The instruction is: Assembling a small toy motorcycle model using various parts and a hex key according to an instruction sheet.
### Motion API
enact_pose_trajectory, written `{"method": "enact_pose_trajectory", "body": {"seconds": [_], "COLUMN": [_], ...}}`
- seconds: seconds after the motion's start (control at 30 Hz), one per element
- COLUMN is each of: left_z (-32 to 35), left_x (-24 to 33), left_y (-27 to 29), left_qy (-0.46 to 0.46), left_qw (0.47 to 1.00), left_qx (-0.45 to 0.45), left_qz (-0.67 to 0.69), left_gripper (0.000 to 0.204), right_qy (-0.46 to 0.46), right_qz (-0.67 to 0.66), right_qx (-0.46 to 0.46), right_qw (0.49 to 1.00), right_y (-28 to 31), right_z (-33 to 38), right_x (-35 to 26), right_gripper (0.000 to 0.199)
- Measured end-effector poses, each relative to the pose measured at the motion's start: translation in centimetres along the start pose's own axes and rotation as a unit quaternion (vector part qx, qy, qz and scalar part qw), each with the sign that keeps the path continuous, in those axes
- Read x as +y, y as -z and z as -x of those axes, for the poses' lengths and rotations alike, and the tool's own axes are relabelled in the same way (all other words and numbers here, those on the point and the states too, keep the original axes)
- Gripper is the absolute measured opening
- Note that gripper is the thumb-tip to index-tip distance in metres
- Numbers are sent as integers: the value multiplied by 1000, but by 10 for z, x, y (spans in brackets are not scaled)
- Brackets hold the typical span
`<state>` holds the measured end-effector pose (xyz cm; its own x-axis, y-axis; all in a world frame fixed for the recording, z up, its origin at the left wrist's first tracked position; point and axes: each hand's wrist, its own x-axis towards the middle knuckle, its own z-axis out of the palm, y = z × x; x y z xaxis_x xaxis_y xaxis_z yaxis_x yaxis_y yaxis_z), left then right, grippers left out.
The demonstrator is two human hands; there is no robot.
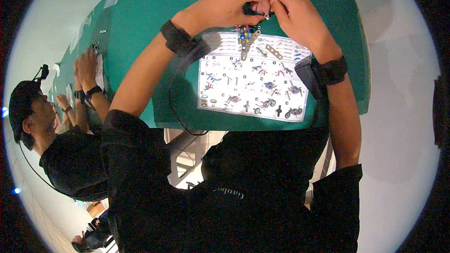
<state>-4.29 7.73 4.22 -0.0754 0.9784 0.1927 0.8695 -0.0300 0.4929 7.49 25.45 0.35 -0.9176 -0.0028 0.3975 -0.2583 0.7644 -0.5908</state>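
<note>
My left hand [236,3] and my right hand [296,15] meet near the far side of the table, fingertips pinched together. Between them is a small silver metal part [267,16], mostly hidden by the fingers, so its exact kind is unclear. Just below my left hand lies a partly built model [243,35] with blue, red and yellow pieces and grey perforated metal strips. It rests on the top edge of a white instruction sheet [253,82] printed with assembly steps of a toy motorbike. A loose grey perforated strip [274,52] lies on the sheet too.
The green table [173,107] curves away on both sides. A black cable [171,96] loops beside the sheet from my left wristband [177,37]. At the left, a co-worker in a black cap [29,105] works at the same table. Small metal parts [102,31] lie farther left.
</note>
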Motion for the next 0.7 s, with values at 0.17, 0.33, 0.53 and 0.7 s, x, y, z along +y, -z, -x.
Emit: {"method": "enact_pose_trajectory", "body": {"seconds": [0.17,0.33,0.53,0.7], "left_z": [2,0,-7,-8], "left_x": [-3,-1,0,-2], "left_y": [-3,0,4,6], "left_qy": [-43,-49,-83,-105], "left_qw": [999,999,995,991], "left_qx": [13,-4,-39,-45], "left_qz": [16,9,-28,-69], "left_gripper": [21,20,22,23], "right_qy": [-2,-16,-4,-36], "right_qz": [1,-9,5,-32], "right_qx": [0,-20,-36,-26], "right_qw": [1000,1000,999,998], "right_y": [-3,0,3,2], "right_z": [0,-3,-6,-4], "right_x": [5,6,10,11], "right_gripper": [21,21,21,19]}}
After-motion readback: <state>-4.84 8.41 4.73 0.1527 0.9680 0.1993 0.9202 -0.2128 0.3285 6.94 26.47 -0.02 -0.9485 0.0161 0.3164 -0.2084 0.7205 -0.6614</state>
